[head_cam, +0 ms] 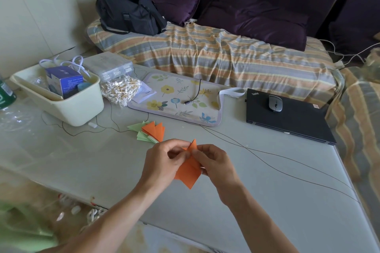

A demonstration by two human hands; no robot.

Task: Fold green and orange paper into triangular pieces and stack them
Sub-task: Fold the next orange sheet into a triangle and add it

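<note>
- The left hand (164, 162) and the right hand (216, 164) meet above the pale grey tabletop (267, 201), fingertips nearly touching.
- Between them is a partly folded piece of orange paper (188, 176); the left hand's curled fingers pinch its upper left part and the right hand's thumb and forefinger pinch its upper right edge. One pointed flap sticks up above the fingers, and a wider corner hangs down below both palms.
- Just beyond the left hand, lying on the table, is a fanned stack of folded green and orange paper triangles (152, 131), the orange ones on top of the green.
- Thin dark cords (277, 162) run across the table beyond and to the right of the right hand.
- Farther out, straight ahead of the hands, lies a flat floral-patterned mat (164, 92) with a short black cable on it.
- Far left of the left hand sits a cream plastic bin (76, 109) holding a blue carton; a clear bag of cotton swabs (121, 90) lies beside it.
- Far right of the right hand rests a closed black laptop (287, 121) with a grey computer mouse (275, 103) on its lid.
- Beyond the table stands a sofa with a striped cover (216, 55), purple cushions and a black bag (129, 14).
</note>
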